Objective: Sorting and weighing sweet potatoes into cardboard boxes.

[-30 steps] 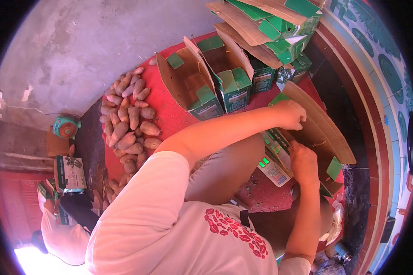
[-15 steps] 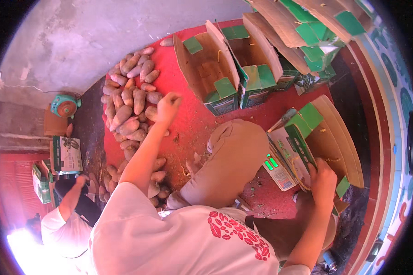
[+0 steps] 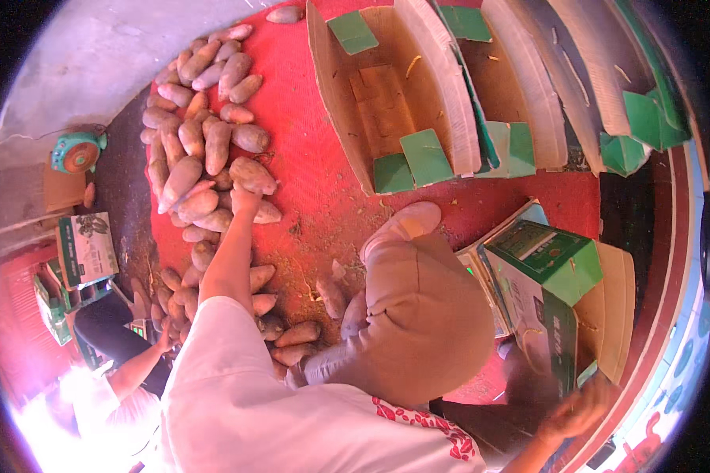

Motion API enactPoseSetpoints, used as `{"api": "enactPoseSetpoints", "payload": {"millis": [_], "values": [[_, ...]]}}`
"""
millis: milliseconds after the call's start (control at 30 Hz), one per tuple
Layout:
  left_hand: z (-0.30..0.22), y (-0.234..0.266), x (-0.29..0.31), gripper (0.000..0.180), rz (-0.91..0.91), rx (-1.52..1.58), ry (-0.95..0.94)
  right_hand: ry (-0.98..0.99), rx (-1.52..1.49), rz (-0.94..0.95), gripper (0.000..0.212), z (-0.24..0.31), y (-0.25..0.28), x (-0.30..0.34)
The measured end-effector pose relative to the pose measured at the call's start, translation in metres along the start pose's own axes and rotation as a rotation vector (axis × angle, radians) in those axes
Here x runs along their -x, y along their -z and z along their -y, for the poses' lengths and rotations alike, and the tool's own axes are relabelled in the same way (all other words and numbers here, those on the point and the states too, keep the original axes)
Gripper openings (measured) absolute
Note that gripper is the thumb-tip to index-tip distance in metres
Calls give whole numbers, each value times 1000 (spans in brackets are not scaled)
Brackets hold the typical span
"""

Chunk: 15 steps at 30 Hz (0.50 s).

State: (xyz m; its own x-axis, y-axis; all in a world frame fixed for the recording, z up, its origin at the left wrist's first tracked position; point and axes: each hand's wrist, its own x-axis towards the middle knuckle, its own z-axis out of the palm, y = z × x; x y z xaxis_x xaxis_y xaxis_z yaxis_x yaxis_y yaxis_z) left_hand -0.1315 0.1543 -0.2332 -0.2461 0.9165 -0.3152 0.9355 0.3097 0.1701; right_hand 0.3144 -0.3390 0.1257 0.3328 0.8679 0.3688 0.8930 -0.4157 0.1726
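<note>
My left hand (image 3: 247, 203) is stretched out to the pile of sweet potatoes (image 3: 191, 135), its fingers closed on the lower end of a plump sweet potato (image 3: 254, 175) at the pile's right edge. At the lower right, my right hand (image 3: 582, 410) hovers beside an open green and white carton (image 3: 540, 311). Motion smears its fingers. The carton stands close to my bent knee and hides most of the scale that it stands on or beside.
Open cardboard cartons (image 3: 383, 87) line the far side of the red mat (image 3: 308, 213). Loose sweet potatoes (image 3: 298, 333) lie by my leg. Another person (image 3: 126, 386) sits at the lower left near more cartons (image 3: 87, 248). A green fan (image 3: 79, 152) stands by the wall.
My left hand has gone down onto a sweet potato. My right hand has left the carton's edge and moved lower right. The carton now shows its printed sides, and the scale's lit display is mostly hidden.
</note>
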Motion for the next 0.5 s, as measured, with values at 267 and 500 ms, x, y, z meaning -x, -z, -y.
{"api": "enactPoseSetpoints", "payload": {"millis": [267,500], "values": [[-43,-25,-33,113,30,253,406,-211,244,79,27,-49,22,-1],[-59,-17,-27,120,19,514,685,-355,189,171,26,-55,3,-3]]}}
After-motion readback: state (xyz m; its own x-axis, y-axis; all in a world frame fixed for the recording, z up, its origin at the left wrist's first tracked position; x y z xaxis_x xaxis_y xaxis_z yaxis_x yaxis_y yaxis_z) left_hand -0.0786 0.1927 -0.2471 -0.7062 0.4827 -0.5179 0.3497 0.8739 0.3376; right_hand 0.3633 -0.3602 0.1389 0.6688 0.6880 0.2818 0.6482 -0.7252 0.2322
